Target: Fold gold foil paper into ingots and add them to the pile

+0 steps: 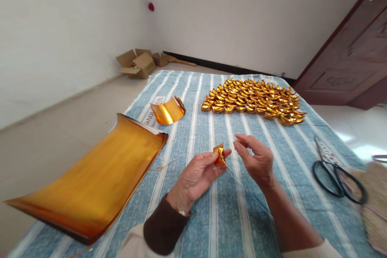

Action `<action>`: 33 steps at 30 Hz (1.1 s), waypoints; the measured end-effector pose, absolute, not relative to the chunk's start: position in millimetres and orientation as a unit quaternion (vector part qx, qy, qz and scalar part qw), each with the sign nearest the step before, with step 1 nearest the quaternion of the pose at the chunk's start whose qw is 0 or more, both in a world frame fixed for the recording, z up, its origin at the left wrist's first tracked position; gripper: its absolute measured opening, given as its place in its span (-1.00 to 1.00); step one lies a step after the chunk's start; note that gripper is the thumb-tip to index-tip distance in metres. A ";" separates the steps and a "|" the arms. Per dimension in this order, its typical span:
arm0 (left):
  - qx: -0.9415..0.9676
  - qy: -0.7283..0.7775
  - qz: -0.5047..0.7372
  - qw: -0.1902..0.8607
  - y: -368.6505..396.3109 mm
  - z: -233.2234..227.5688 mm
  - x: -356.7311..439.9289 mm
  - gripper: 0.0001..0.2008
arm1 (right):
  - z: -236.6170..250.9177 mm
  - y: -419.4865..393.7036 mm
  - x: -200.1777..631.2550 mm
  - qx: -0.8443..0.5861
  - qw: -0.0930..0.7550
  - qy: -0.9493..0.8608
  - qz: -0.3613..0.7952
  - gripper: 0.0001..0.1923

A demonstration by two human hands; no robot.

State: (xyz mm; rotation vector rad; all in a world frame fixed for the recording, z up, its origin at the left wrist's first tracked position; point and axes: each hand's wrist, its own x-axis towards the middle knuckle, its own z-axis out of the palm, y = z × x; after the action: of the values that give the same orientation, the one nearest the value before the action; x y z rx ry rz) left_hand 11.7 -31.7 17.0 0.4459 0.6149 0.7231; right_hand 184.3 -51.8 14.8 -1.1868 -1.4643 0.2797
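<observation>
Plain home room (bedsheet [193,100], cardboard boxes [137,63])

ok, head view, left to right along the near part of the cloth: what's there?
Large gold foil sheet → left hand pinching a folded gold foil piece → right hand, fingers curled, holding nothing visible → black-handled scissors.

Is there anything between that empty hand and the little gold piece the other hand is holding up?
Nothing visible. The right hand hovers just beside the folded gold piece, which the left hand pinches above the striped cloth. Only open air lies between them; the scissors lie well off to the right.
</observation>
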 end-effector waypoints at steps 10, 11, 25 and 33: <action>0.245 0.285 0.271 0.886 -33.1 12.7 10.2 -0.85 | 19.0 -49.3 195.6 -0.416 0.492 -0.690 0.329 -0.79; 0.248 0.283 0.264 0.888 -33.0 11.7 9.8 -0.84 | 19.1 -49.6 195.6 -0.421 0.485 -0.688 0.338 -0.80; 0.262 0.333 0.238 0.874 -31.6 14.8 10.1 -0.76 | 7.6 -47.4 185.1 -0.471 0.498 -0.515 0.514 -0.79; 0.299 0.414 0.260 0.819 -31.2 21.2 11.3 -0.76 | 1.9 -43.2 181.1 -0.467 0.494 -0.472 0.561 -0.77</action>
State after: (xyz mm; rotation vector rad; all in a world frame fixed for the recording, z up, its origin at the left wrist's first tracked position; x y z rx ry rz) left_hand 11.3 -31.2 21.2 0.6378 0.8817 0.5537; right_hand 181.1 -43.2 1.9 -1.1323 -1.1449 1.3603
